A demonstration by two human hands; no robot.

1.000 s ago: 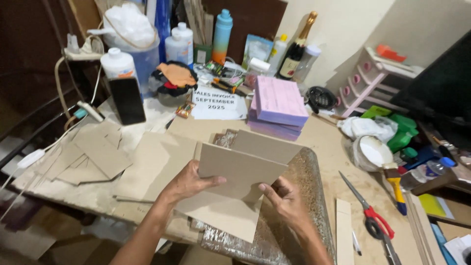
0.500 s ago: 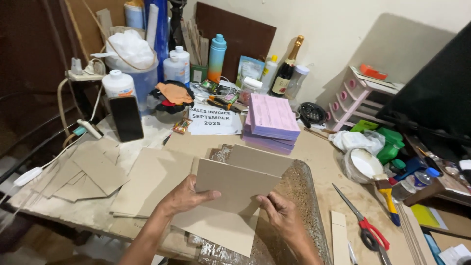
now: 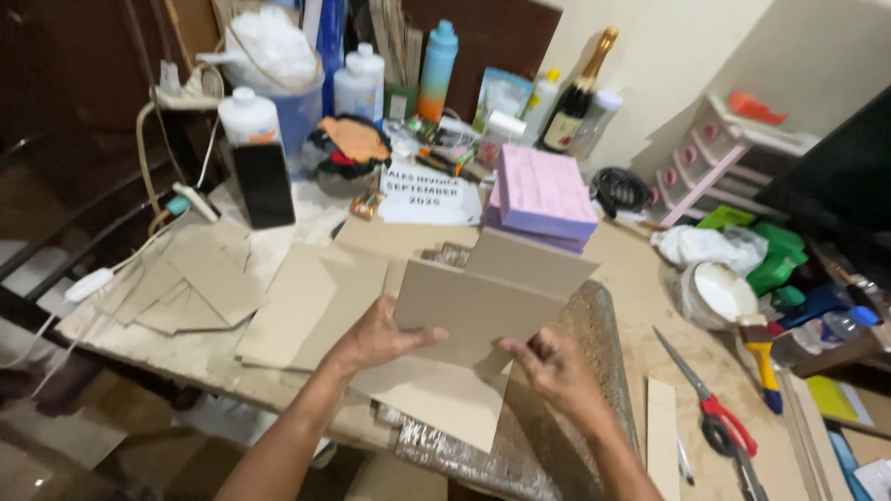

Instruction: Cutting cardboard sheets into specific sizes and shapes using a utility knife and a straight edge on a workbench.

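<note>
Head camera, looking down, close over table.

Cluttered worktable against a cream wall, dim left.

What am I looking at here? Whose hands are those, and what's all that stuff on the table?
The camera sits on a person's head and looks down, so the two arms at the bottom are that person's own. The left hand and right hand each grip a side of a few flat cardboard sheets, lifted above a glittery board. More cardboard pieces lie on the table to the left. Behind sit a purple stack of sticky pads, bottles and a dark phone. Red-handled scissors lie on the right.
</note>
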